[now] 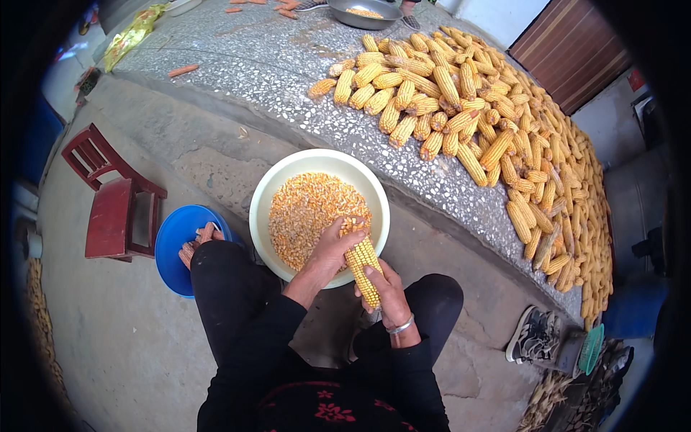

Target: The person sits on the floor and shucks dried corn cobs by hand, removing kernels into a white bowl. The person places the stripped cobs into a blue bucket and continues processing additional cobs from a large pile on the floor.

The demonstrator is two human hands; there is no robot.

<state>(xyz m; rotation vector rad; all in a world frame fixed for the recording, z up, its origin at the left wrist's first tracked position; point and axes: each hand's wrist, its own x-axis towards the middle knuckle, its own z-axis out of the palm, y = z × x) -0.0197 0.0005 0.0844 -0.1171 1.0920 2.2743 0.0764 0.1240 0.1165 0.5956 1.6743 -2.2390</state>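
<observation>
Between both hands I hold a yellow ear of corn [360, 264], tilted over the near right rim of a pale plastic basin [264, 194]. My left hand [332, 245] grips the ear's upper end, its thumb across the kernels. Around the lower end is my right hand [387, 291], with a silver bracelet on the wrist. Near the top of the ear some kernels look loosened or gone. Loose corn kernels [307, 216] cover the basin's bottom. Part of the basin's near side is hidden by my left forearm.
Bare cobs [208, 233] lie in a blue bucket [173, 259] by my left knee. Beyond it stands a red wooden chair [110, 221]. A large heap of corn ears [486, 108] spreads over the raised speckled ledge [259, 81]. Shoes [532, 335] sit at right; a person's feet flank a metal basin [364, 20].
</observation>
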